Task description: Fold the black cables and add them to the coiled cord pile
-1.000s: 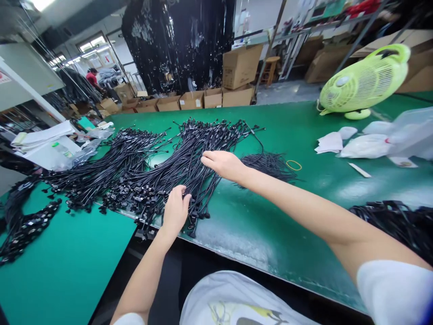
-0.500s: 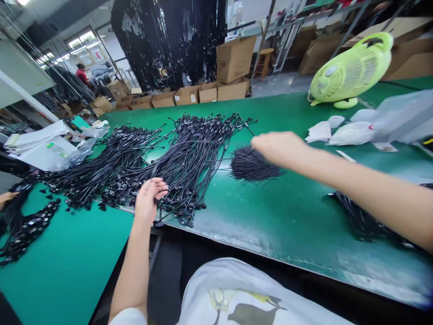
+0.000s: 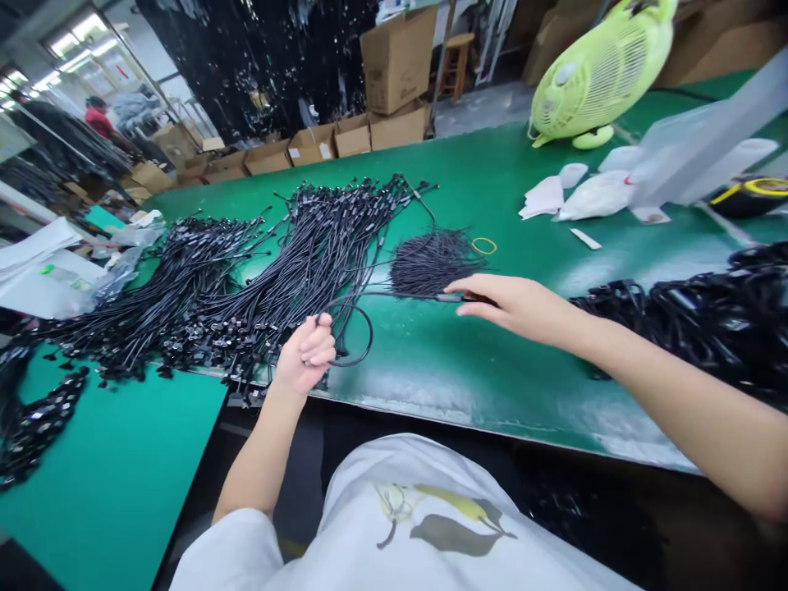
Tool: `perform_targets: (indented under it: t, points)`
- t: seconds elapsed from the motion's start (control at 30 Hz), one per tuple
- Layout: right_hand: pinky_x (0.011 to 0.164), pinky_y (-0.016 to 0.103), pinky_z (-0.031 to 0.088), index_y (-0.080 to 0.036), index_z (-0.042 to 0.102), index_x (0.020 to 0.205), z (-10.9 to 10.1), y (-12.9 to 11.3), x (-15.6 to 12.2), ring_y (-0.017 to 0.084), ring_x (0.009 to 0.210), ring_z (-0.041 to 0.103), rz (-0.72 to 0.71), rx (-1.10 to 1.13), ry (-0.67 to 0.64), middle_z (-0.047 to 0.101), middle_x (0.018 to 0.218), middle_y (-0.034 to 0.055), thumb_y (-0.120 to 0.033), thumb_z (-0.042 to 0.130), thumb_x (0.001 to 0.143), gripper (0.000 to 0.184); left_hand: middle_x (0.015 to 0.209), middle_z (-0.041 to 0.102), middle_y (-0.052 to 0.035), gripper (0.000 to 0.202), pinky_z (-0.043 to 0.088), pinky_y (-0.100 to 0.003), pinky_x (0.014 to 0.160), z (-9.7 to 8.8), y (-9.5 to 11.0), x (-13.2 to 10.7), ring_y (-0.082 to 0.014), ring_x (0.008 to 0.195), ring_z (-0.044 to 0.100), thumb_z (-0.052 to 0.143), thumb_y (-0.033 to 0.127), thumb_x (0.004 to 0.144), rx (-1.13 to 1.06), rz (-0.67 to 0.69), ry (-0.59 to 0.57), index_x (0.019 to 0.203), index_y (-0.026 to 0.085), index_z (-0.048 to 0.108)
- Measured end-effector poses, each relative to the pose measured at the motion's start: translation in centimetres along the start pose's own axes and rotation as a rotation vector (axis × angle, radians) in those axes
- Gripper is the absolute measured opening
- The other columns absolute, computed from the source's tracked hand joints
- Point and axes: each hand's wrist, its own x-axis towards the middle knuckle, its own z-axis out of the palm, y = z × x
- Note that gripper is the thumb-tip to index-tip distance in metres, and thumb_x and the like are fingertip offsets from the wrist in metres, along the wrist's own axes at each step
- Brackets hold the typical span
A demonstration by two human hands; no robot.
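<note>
My left hand [image 3: 306, 355] is closed around a black cable [image 3: 371, 328], which curls into a loop beside the fist. From there the cable runs across to my right hand [image 3: 501, 304], whose thumb and fingers pinch its other end. Behind my right hand lies a pile of short, thin black ties [image 3: 431, 261] on the green table. Left of that, a large bundle of long black cables [image 3: 326, 238] with connectors at both ends is spread out. Another cable bundle [image 3: 190, 271] lies farther left.
A green fan [image 3: 600, 78] stands at the back right, near white plastic bags [image 3: 597, 197]. A yellow rubber band [image 3: 484, 245] lies by the ties. Coiled black cables [image 3: 695, 320] are heaped at right. Cardboard boxes [image 3: 313, 144] line the table's far edge [image 3: 246, 182].
My right hand has come down and nearer from above the tie pile, with the cable now stretched between both hands. My left hand has closed on the cable and moved right. The view has shifted.
</note>
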Motion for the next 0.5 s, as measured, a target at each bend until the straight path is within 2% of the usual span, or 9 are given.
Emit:
perform_targets:
  t: [0.07,0.13,0.2,0.27,0.33,0.4,0.43,0.5]
  points:
    - [0.079,0.035,0.046,-0.022,0.063,0.114,1.1,0.3,-1.6,0.024,0.097,0.063,0.019,0.012,0.071,0.069,0.108,0.0115,-0.034,0.046,0.091,0.03,0.051,0.02,0.0083,0.028,0.029,-0.011,0.037,-0.1,1.1,0.2,-0.0052,0.039,0.018,0.042,0.027,0.099,-0.051,0.135,0.076,0.096,0.014,0.067]
    - [0.069,0.033,0.044,-0.021,0.066,0.105,2.2,-0.8,-2.8,0.024,0.085,0.063,0.027,-0.105,0.12,0.069,0.094,0.0131,-0.031,0.042,0.092,0.029,0.053,0.032,0.0074,0.025,0.036,-0.01,0.043,0.3,1.1,0.7,-0.004,0.041,0.029,0.045,0.028,0.098,0.007,0.221,0.096,0.104,0.014,0.066]
    - [0.059,0.031,0.037,-0.021,0.067,0.089,2.9,-3.1,-3.6,0.02,0.068,0.059,-0.048,-0.231,0.044,0.066,0.076,0.01,-0.028,0.04,0.092,0.028,0.062,0.049,0.004,0.023,0.045,-0.014,0.056,0.9,-0.2,1.4,-0.0044,0.052,0.046,0.053,0.03,0.095,0.183,0.245,0.075,0.104,0.014,0.065]
    - [0.054,0.029,0.031,-0.021,0.064,0.076,3.1,-5.9,-3.6,0.016,0.058,0.053,-0.211,-0.228,-0.116,0.062,0.067,0.0055,-0.025,0.042,0.091,0.027,0.083,0.063,-0.0026,0.024,0.05,-0.022,0.074,1.9,-2.5,1.8,-0.0105,0.075,0.06,0.059,0.035,0.091,0.43,0.237,0.0,0.098,0.014,0.066]
    - [0.055,0.026,0.03,-0.02,0.062,0.073,2.8,-8.1,-2.7,0.014,0.057,0.052,-0.316,-0.117,-0.18,0.062,0.066,0.003,-0.027,0.043,0.092,0.028,0.096,0.066,-0.006,0.027,0.048,-0.028,0.085,2.8,-5.0,1.8,-0.0162,0.091,0.061,0.061,0.04,0.089,0.665,0.172,-0.142,0.091,0.014,0.067]
    - [0.056,0.025,0.031,-0.02,0.062,0.073,2.2,-9.2,-1.2,0.012,0.059,0.053,-0.285,0.009,-0.105,0.063,0.068,0.0021,-0.03,0.043,0.093,0.03,0.083,0.066,-0.0043,0.031,0.047,-0.029,0.082,3.5,-6.7,1.4,-0.0162,0.083,0.061,0.058,0.045,0.089,0.733,0.081,-0.261,0.088,0.014,0.065]
    - [0.057,0.024,0.032,-0.02,0.062,0.074,2.0,-9.2,-0.4,0.012,0.06,0.053,-0.235,0.076,-0.04,0.063,0.069,0.002,-0.032,0.043,0.093,0.03,0.071,0.062,-0.0015,0.033,0.047,-0.029,0.076,3.8,-7.2,1.2,-0.0143,0.071,0.059,0.056,0.047,0.09,0.687,0.055,-0.282,0.088,0.015,0.063]
    - [0.061,0.024,0.036,-0.019,0.063,0.077,2.3,-8.6,0.8,0.012,0.064,0.053,-0.124,0.237,0.092,0.062,0.073,0.0023,-0.035,0.048,0.092,0.026,0.053,0.047,0.0054,0.036,0.044,-0.028,0.063,4.1,-7.4,0.9,-0.0094,0.05,0.045,0.055,0.051,0.09,0.501,0.047,-0.258,0.087,0.015,0.059]
